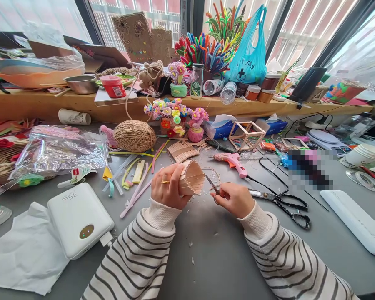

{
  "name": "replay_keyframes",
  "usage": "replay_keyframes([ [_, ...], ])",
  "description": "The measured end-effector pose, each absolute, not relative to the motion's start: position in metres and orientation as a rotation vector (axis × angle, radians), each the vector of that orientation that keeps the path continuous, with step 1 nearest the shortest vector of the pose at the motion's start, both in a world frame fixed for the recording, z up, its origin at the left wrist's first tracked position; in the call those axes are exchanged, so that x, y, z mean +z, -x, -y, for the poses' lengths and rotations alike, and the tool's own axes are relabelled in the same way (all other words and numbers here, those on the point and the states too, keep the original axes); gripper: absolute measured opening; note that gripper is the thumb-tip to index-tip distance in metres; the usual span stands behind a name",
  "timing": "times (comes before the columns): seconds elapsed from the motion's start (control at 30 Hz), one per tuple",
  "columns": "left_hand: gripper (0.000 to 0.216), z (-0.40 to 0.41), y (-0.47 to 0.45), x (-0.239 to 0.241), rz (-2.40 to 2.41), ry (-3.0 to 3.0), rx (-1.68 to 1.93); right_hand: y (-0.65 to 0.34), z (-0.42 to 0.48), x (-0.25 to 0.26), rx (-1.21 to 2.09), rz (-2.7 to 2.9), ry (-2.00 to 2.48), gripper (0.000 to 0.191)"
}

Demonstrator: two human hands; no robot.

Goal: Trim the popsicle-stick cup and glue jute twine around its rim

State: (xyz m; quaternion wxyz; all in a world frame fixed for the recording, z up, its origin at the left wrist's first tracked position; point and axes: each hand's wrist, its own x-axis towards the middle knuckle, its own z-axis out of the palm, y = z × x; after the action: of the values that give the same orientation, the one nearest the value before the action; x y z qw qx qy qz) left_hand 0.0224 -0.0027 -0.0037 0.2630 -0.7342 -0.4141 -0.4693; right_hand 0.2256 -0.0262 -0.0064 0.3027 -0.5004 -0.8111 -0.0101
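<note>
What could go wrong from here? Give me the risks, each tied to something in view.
1. The pointed tool in the right hand is aimed at the wooden cup; a slip might damage its rim or jab the left hand holding it.
2. The glue gun lies just beyond the right hand; if hot, which I cannot tell, it could burn.
3. The scissors beside the right hand might get knocked.

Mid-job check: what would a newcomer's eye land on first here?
Probably the turquoise plastic bag on the wooden ledge at the back, beside a bright bunch of pipe cleaners. Nearer, the pink glue gun stands out on the grey table, to the right of the wooden-stick cup in the left grip.
</note>
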Motion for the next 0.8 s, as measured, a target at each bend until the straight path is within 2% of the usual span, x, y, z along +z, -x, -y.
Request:
replay_keyframes([
  [0.27, 0.049, 0.0047, -0.0257, -0.0050, 0.983, 1.957, -1.205, -0.2244, 0.0282, -0.0074, -0.044, 2.188, 1.412, 0.035],
  [0.63, 0.055, 0.0056, -0.0259, -0.0036, 1.024, 1.933, -1.254, -0.2232, 0.0272, -0.0109, -0.250, 2.163, 1.242, 0.041],
  [0.8, 0.061, 0.0054, -0.0240, -0.0028, 1.066, 1.945, -1.312, -0.2228, 0.0278, -0.0074, -0.366, 2.156, 1.163, 0.038],
])
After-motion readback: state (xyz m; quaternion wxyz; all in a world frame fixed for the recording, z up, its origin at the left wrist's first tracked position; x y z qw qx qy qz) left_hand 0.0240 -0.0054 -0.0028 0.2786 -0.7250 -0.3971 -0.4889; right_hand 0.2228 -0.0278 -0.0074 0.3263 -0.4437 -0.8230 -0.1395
